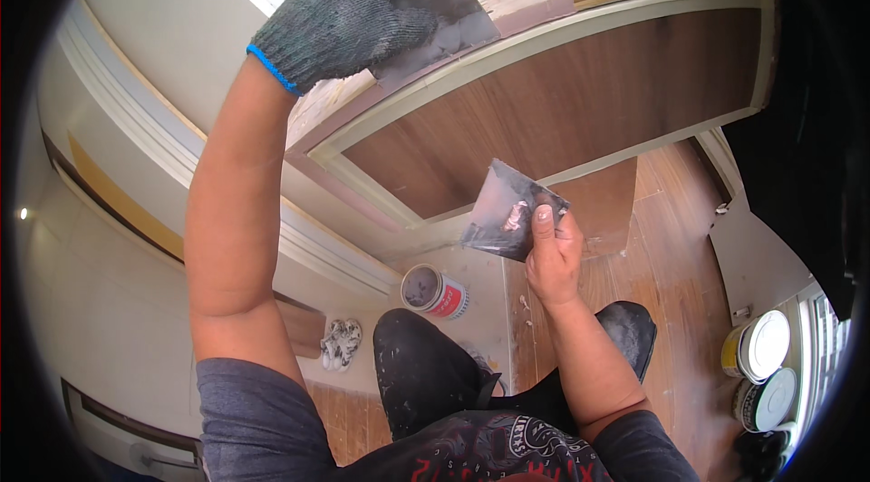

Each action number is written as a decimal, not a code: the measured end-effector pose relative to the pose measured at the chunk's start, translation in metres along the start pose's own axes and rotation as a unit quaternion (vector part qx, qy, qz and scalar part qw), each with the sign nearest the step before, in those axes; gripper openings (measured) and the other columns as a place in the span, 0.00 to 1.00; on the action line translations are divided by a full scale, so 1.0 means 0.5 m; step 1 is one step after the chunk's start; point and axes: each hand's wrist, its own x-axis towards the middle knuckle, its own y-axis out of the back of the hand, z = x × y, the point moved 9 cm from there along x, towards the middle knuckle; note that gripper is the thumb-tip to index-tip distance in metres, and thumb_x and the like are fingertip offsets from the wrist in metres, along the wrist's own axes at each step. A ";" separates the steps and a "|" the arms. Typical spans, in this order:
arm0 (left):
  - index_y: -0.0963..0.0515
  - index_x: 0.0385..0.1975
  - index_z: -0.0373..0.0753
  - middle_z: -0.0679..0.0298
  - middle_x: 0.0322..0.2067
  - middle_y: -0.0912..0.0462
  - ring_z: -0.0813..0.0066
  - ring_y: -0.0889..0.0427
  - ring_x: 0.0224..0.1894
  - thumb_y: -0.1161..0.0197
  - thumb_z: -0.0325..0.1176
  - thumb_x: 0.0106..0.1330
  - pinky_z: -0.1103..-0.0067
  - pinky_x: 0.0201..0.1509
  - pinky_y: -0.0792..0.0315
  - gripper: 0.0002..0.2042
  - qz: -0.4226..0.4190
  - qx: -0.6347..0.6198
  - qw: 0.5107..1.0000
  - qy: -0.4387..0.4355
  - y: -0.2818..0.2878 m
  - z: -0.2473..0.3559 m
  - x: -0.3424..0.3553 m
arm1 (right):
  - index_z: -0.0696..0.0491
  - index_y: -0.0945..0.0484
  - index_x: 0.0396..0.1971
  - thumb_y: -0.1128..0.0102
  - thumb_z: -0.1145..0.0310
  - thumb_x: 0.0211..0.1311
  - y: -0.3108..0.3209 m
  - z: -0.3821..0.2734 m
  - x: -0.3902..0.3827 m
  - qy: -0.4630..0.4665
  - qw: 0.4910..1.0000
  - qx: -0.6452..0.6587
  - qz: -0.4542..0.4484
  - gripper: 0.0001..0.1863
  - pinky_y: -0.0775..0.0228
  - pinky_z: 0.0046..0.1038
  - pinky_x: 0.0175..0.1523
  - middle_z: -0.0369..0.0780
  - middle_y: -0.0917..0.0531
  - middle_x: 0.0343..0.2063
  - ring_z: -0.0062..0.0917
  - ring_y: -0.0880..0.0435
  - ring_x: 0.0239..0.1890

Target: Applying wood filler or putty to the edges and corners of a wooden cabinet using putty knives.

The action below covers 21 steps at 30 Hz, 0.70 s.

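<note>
Home interior under renovation | unfinished curved brown wood-veneer panel with pale putty edging (562,101), upper centre | round paint tins (759,346) on wood-plank floor (675,246), lower right

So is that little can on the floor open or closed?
Open. The can shows no lid, and grey filler fills its round mouth. It stands below the bare right hand.

the grey knitted glove on the left hand (349,15) covers the upper part of the flat dark metal scraper blade (444,15), so its handle is hidden. at five o'clock, the two round white-lidded tins (761,369) bend into the dark rim, their far sides cut off. at seven o'clock, the crumpled white glove on the floor (340,342) is too small to read clearly.
</note>
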 end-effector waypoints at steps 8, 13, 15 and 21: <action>0.20 0.47 0.32 0.51 0.38 0.15 0.62 0.16 0.40 0.32 0.41 0.58 0.71 0.48 0.23 0.22 0.004 -0.182 0.973 0.143 0.060 -0.042 -0.033 | 0.60 0.24 0.47 0.52 0.58 0.77 0.001 0.009 0.005 -0.027 0.999 0.030 -0.008 0.19 0.32 0.23 0.51 0.36 0.18 0.40 0.18 0.24 0.42; 0.23 0.52 0.31 0.59 0.41 0.15 0.75 0.17 0.41 0.34 0.34 0.64 0.79 0.46 0.22 0.19 0.210 -0.416 0.867 0.177 0.057 -0.048 -0.134 | 0.59 0.24 0.48 0.53 0.55 0.77 0.012 0.046 0.015 -0.083 0.993 0.082 0.007 0.21 0.33 0.23 0.53 0.35 0.19 0.40 0.18 0.24 0.43; 0.22 0.50 0.30 0.60 0.40 0.16 0.75 0.18 0.41 0.34 0.31 0.63 0.79 0.46 0.22 0.17 0.265 -0.386 0.866 0.177 0.046 -0.034 -0.146 | 0.59 0.24 0.48 0.53 0.54 0.77 0.011 0.049 0.013 -0.097 0.989 0.107 0.016 0.21 0.32 0.23 0.52 0.35 0.19 0.41 0.18 0.23 0.43; 0.28 0.50 0.29 0.59 0.37 0.17 0.76 0.18 0.36 0.29 0.25 0.59 0.79 0.41 0.22 0.21 0.451 -0.389 0.783 0.179 0.008 0.065 -0.156 | 0.59 0.24 0.48 0.52 0.56 0.77 0.007 0.049 0.008 -0.108 0.987 0.116 0.016 0.19 0.31 0.24 0.54 0.35 0.18 0.42 0.17 0.22 0.44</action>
